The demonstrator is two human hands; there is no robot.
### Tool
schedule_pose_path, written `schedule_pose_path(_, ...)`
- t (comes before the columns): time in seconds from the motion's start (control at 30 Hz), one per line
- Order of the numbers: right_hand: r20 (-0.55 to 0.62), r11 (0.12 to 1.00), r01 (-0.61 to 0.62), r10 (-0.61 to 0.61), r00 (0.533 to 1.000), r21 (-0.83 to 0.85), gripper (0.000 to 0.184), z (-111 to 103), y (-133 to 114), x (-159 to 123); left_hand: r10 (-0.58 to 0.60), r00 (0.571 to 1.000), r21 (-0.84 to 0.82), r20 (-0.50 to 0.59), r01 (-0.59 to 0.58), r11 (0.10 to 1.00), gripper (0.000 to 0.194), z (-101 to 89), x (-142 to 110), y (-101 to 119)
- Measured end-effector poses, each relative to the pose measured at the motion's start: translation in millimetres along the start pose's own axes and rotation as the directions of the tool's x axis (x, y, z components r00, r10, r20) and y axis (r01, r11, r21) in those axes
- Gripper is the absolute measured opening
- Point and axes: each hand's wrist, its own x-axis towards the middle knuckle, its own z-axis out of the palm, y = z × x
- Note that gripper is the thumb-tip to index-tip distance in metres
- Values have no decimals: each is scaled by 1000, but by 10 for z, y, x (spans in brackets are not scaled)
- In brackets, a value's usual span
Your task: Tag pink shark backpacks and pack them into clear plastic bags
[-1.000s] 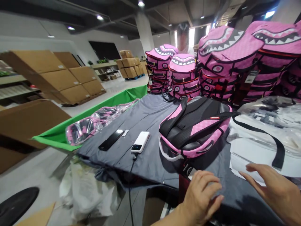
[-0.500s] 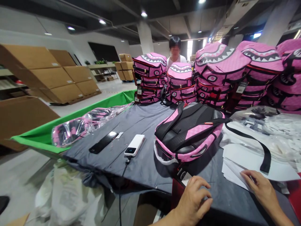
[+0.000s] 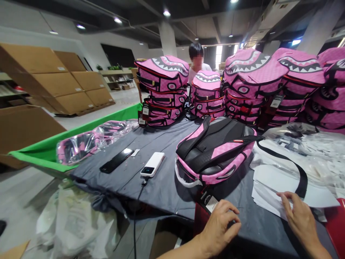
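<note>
Backpack (image 3: 215,151): pink check, black straps. Cloth (image 3: 172,194): grey. Bin (image 3: 35,153): green. Power bank (image 3: 152,164): white.

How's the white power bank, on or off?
On: the power bank has small bluish digits lit on its dark display, and a black cable plugged into its near end.

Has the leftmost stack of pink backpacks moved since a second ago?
Yes. Judged against the black phone, the leftmost stack has shifted left and closer to it.
</note>
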Motion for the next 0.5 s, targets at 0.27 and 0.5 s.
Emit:
schedule_pose_path(0.27,-158,890,405,-439,884,-209,42,-3,-233,119,2,1000,3,-6,-2,1000,11,67,3,6)
schedule_pose_path(0.5,221,802,585,-596,772,122,23,-473,-825,-84,80,992,7,100,-81,997,90,66,305,165)
